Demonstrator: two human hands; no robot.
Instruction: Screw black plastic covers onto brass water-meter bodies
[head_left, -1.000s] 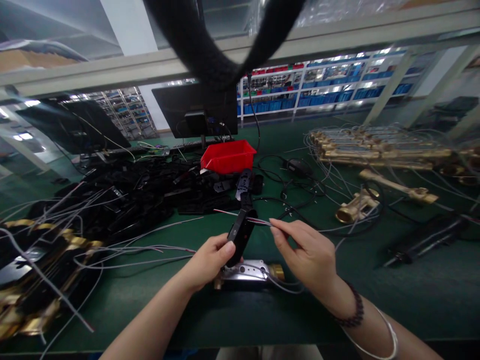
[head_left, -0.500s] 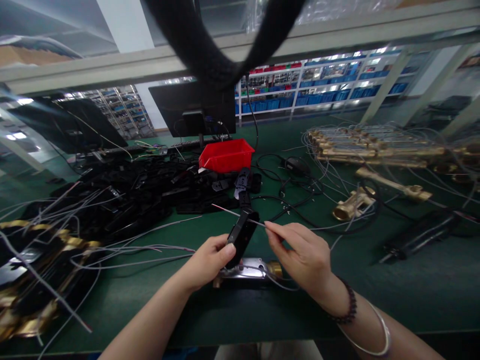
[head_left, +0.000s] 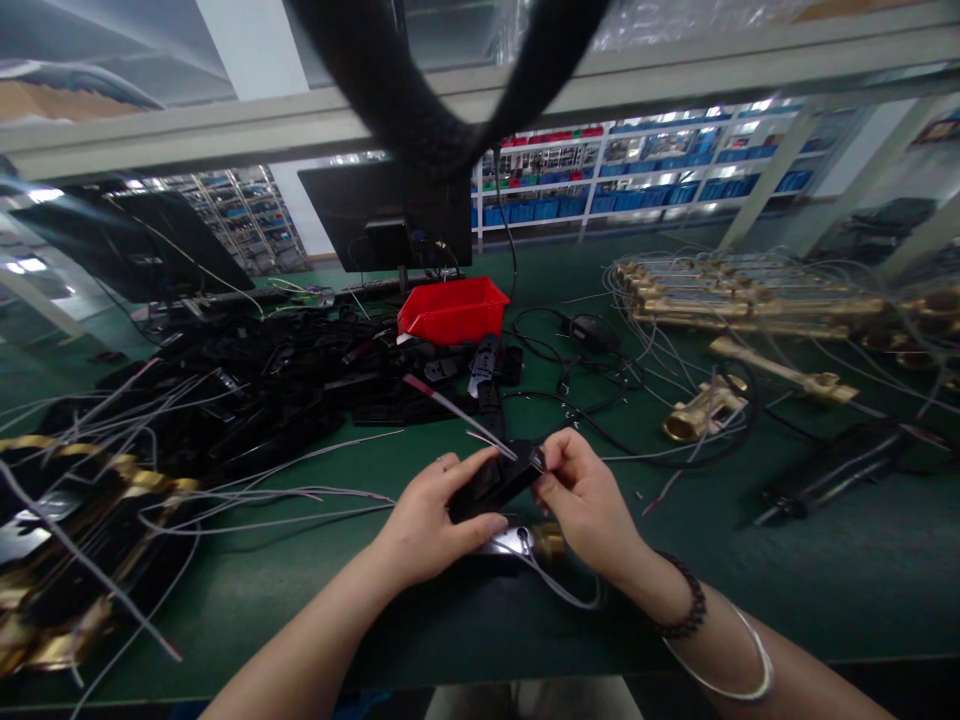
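Observation:
My left hand [head_left: 431,515] is wrapped round a black plastic housing [head_left: 501,480], thumb below and fingers on top. A grey cable [head_left: 461,412] with a reddish end sticks out of the housing toward the upper left. At the housing's right end my right hand [head_left: 581,490] is closed in a pinch; its fingertips hide what lies between them. Under the housing lies a metal body with a silvery plate [head_left: 514,542] and a brass end [head_left: 551,542]. A loop of grey cable [head_left: 574,600] runs out of it onto the green table.
A red bin [head_left: 454,312] stands behind the hands, beside a heap of black plastic parts [head_left: 262,390]. Brass bodies with cables [head_left: 750,295] are stacked at right, near a black electric screwdriver [head_left: 840,475]. More brass assemblies [head_left: 97,540] lie at left.
The housing has tipped from steep to nearly level. My right hand has moved left to its end, and more cable pokes out at the upper left. My left hand has shifted along the housing.

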